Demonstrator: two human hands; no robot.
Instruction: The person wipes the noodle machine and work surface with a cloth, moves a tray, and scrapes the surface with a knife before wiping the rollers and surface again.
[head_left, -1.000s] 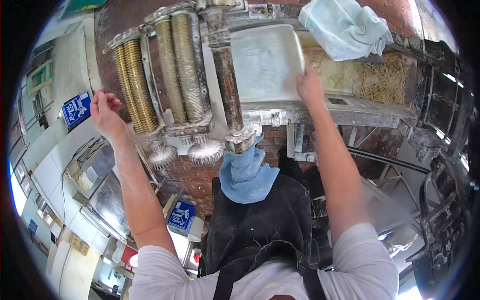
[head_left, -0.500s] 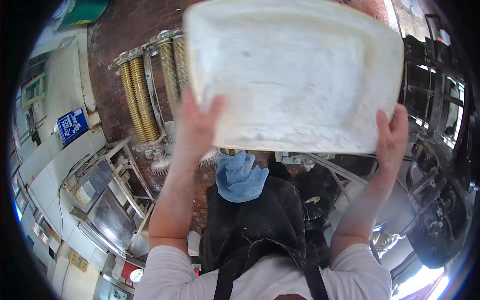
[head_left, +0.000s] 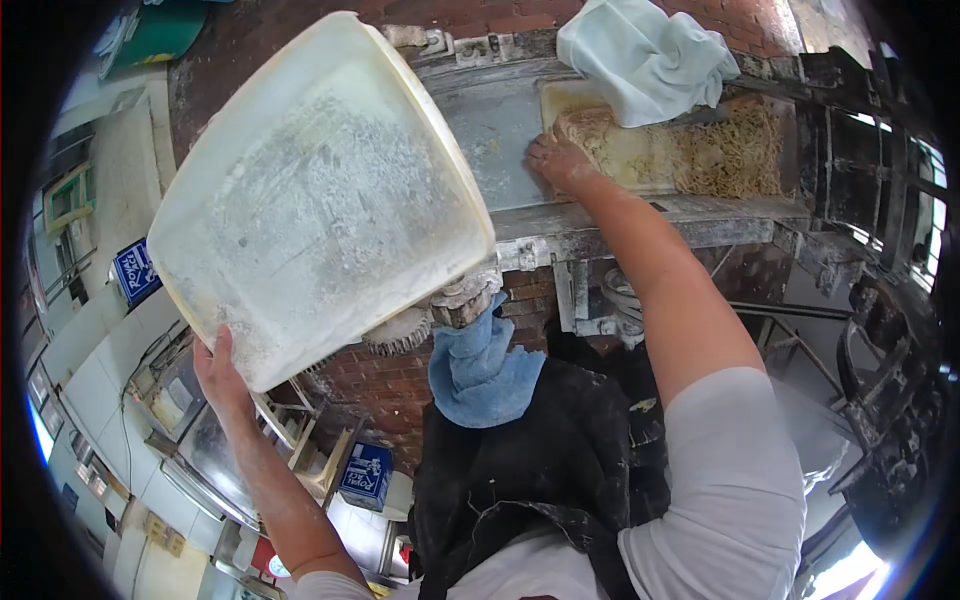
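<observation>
A big white, flour-dusted plastic tray point(head_left: 320, 210) is tilted up on the left, held at its lower corner by my left hand point(head_left: 222, 380). My right hand point(head_left: 562, 165) is closed over the left edge of a second, shallow tray point(head_left: 648, 158) on the machine's bench. Yellowish noodle strands point(head_left: 728, 150) lie in that tray, mostly toward its right end. A pale cloth point(head_left: 645, 60) covers part of its far side. The fingertips of my left hand are partly hidden behind the white tray.
The grey bench surface point(head_left: 505, 140) lies left of the noodle tray. A blue cloth point(head_left: 483, 370) hangs at the front, near a toothed gear point(head_left: 400, 333). Dark machinery point(head_left: 880, 380) stands on the right. A blue tin point(head_left: 367, 472) sits low on the left. The ridged rollers are hidden behind the white tray.
The white tray has swung left and tilted, uncovering the bench, noodles and pale cloth. My right hand has let go of it and moved to the noodle tray's edge.
</observation>
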